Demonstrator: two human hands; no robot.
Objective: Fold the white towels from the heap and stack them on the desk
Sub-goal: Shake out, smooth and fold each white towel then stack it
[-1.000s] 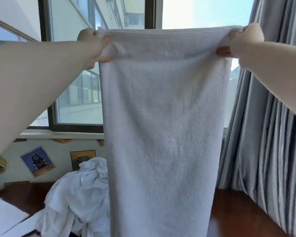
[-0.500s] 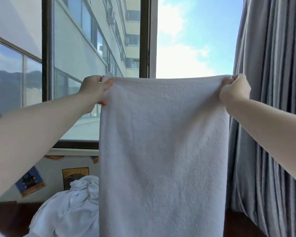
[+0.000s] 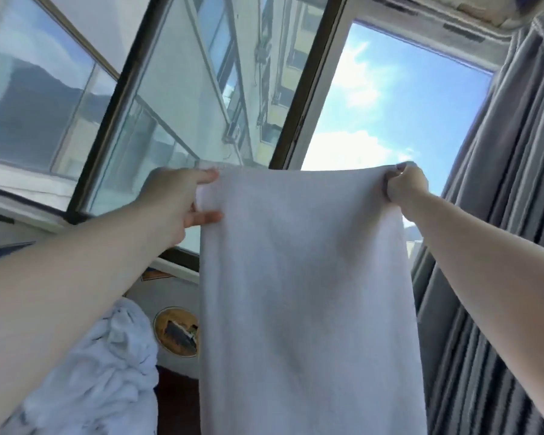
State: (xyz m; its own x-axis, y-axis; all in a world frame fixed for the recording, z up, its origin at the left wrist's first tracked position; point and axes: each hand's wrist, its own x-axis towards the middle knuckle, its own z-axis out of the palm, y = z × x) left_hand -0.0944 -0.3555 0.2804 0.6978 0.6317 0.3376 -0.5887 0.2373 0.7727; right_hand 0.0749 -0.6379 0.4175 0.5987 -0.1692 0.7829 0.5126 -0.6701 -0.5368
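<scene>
Mid-fold here: left hand (image 3: 173, 202) and right hand (image 3: 404, 185) each pinch a top corner of the white towel (image 3: 302, 293), hanging right of the heap (image 3: 88, 372), so next I'd bring corners together evenly.

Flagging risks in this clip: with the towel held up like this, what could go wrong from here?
1. The left hand holds the towel corner with fairly straight fingers; it may slip free.
2. The towel blocks the view below, so lowering it is partly blind.
3. Its hanging end may drag the heap.
</scene>
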